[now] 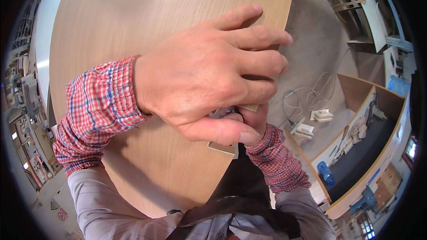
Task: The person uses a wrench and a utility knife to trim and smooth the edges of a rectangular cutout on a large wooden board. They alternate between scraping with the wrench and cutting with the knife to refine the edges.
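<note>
Left hand (207, 73): spread | right hand (255, 116): part-hidden, cannot tell | panel (147, 26): pale tan, fine streaked grain

Tan board (147, 22), red-white-blue plaid sleeves (100, 95)

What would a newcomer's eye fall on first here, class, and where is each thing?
The large left hand comes first, its fingers spread across the middle, with a red, white and blue checked cuff to its left. It hides much of the right hand beneath it, by the edge of a pale wooden panel. Far right, a blue bottle shows inside an open wooden unit.
</note>
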### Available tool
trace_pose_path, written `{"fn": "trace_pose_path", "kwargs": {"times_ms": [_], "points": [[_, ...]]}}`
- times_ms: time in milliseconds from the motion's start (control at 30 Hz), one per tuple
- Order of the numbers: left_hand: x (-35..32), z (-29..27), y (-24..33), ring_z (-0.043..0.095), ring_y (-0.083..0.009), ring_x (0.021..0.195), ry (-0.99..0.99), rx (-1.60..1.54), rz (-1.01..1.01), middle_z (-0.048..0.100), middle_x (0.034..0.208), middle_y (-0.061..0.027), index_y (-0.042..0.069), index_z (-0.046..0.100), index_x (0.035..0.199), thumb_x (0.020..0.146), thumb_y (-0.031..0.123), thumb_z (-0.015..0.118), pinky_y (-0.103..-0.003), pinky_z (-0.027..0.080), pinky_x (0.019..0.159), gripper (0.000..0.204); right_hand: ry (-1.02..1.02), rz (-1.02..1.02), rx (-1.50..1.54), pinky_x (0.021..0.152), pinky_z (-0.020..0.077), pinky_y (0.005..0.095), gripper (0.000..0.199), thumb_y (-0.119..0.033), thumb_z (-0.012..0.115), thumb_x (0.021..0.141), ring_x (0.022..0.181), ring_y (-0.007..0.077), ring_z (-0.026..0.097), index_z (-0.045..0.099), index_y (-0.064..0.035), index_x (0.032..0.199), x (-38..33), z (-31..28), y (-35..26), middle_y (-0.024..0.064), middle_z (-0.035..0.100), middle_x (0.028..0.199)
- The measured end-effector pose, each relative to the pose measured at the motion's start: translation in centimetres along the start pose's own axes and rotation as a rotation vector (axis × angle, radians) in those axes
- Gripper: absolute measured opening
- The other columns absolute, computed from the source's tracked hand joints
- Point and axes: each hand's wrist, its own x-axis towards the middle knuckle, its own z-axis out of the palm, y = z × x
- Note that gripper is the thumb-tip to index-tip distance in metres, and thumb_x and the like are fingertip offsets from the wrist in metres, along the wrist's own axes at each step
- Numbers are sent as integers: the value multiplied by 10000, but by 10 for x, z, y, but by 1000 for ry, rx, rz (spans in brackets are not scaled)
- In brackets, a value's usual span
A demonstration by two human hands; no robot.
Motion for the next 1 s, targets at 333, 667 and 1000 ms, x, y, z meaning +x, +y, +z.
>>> {"fn": "trace_pose_path", "kwargs": {"times_ms": [333, 667, 1000], "points": [[9, 5, 2, 577, -397, 1126, -74, -37, -36, 602, 1018, -149, 6, 666, 839, 978, 464, 393, -647, 331, 1079, 552, 59, -7, -307, 587, 567, 331, 425, -482, 678, 942, 705, 259, 735, 703, -69, 1042, -11, -17, -17, 69, 725, 798], [14, 3, 5, 581, -401, 1026, -39, -101, -69, 587, 926, -150, 15, 641, 774, 942, 348, 409, -616, 372, 1021, 439, 85, 71, -183, 615, 557, 391, 413, -465, 626, 980, 697, 310, 720, 703, -59, 977, -20, -6, -23, 112, 712, 801], [4, 11, -25, 554, -392, 1141, 360, -654, -189, 636, 1095, -193, -16, 672, 1006, 1043, 465, 260, -520, 348, 1109, 634, -19, 497, 343, 519, 399, 272, 235, -218, 608, 929, 510, 122, 501, 639, 12, 892, -37, -36, -48, 30, 554, 607]]}}
